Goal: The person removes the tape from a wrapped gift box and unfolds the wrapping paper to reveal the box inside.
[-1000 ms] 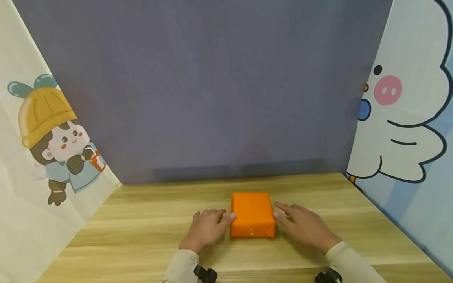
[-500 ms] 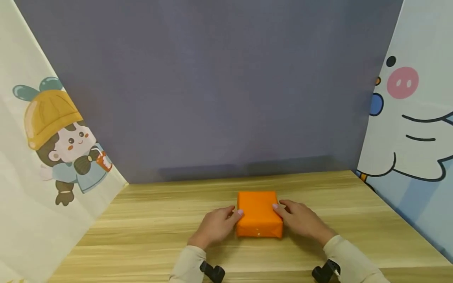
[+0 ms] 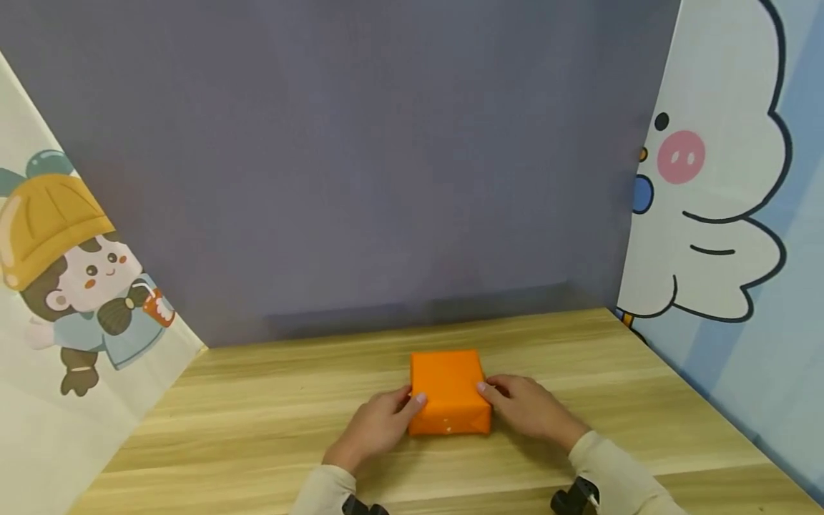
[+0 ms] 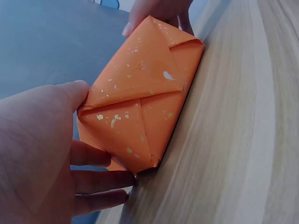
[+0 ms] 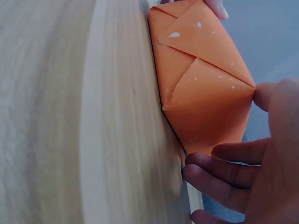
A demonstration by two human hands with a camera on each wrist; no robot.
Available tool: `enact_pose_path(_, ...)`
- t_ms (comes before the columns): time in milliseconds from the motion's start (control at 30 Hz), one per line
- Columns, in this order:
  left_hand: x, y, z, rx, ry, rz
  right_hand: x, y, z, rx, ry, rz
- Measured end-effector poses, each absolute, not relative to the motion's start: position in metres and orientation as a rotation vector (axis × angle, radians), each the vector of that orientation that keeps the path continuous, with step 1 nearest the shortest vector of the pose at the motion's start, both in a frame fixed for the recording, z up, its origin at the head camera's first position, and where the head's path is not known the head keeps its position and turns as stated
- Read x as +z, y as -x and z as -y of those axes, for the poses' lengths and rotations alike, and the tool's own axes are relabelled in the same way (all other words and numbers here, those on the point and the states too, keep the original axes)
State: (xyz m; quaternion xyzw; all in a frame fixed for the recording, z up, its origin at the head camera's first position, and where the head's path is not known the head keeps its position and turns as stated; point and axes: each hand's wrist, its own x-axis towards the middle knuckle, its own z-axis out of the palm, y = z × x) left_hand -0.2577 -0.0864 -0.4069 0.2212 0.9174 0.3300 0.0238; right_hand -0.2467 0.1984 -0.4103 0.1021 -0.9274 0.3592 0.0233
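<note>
Thumbs at the upper edges, other fingers slightly spread low along the sides, the left hand [image 3: 373, 429] and right hand [image 3: 533, 408] grip the orange box [image 3: 446, 379] oppositely, presumably for balance. The box rests on the wooden table [image 3: 257, 408].

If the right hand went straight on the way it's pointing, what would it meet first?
The orange box: its right side lies directly ahead of the right hand, and the thumb appears to touch its edge. Whether all the other fingers touch it is hard to tell.
</note>
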Motion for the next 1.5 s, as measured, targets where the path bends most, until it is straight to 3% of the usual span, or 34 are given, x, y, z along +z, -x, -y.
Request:
enact_pose_path(1033, -0.409, 0.258, 0.077, 1.417, -0.671, -2.620, -0.410, 0.237, -0.198, 1.351, -0.300, 2.743)
enact_pose_path(1500, -0.408, 0.252, 0.076, 1.738, -0.500, -2.474, -0.409, 0.238, -0.198, 1.432, -0.389, 2.637)
